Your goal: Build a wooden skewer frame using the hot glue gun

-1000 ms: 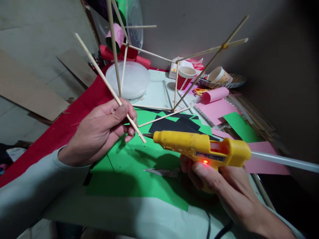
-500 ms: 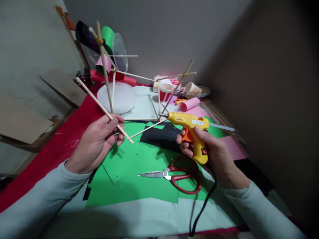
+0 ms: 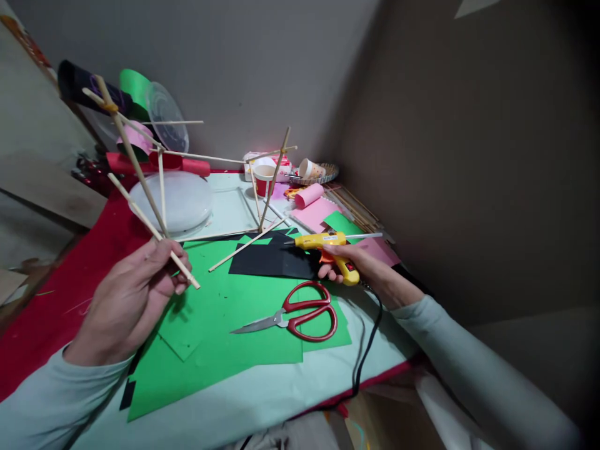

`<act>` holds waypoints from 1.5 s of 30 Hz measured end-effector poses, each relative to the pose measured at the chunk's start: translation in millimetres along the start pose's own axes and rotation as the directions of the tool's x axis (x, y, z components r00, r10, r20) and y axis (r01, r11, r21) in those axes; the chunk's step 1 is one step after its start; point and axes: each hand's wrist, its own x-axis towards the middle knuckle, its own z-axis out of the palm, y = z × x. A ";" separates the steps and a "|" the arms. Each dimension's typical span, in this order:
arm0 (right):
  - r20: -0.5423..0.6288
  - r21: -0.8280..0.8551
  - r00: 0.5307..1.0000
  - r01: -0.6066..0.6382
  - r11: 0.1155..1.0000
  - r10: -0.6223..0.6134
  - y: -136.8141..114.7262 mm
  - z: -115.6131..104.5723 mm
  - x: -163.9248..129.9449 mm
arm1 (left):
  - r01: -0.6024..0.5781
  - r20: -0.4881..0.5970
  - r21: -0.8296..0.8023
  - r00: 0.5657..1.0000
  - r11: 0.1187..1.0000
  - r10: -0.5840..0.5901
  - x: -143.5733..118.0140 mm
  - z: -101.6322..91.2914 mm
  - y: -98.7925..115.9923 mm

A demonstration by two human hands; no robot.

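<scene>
The left hand point(image 3: 134, 294), at the lower left of the frame, pinches a thin wooden stick point(image 3: 152, 230) that slants up toward the upper left. The right hand point(image 3: 349, 265), near the middle, is closed around a yellow glue gun point(image 3: 328, 244) held low over black paper point(image 3: 276, 259), its tip pointing left. Red scissors point(image 3: 295, 315) lie on green paper point(image 3: 225, 337) between the hands, below a frame of sticks point(image 3: 262, 194).

My left hand point(image 3: 126, 300) and right hand point(image 3: 349, 262) are bare, no rings or gloves on my fingers point(image 3: 171, 259), and both arms wear long, pale grey-green sleeves point(image 3: 450, 356) of soft plain cloth reaching my wrists.
</scene>
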 end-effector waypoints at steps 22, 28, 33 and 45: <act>0.088 -0.990 0.923 0.037 -0.139 -0.375 -41.8 55.0 -4.2 | -0.007 0.114 -0.101 0.993 0.995 0.018 -7.9 -0.3 13.8; 0.659 -0.749 0.716 0.593 -0.296 -0.232 -47.7 115.0 66.0 | -0.016 0.077 -0.114 0.997 0.993 0.025 -4.8 1.1 8.9; 0.691 -0.716 0.684 0.601 -0.356 -0.235 -43.0 129.9 86.7 | -0.009 0.091 -0.160 0.996 0.987 0.024 -5.9 1.5 8.9; 0.581 -0.675 0.264 0.684 -0.276 -0.770 -26.5 98.0 3.1 | 0.009 0.103 -0.085 0.995 0.996 0.000 -24.5 18.3 10.7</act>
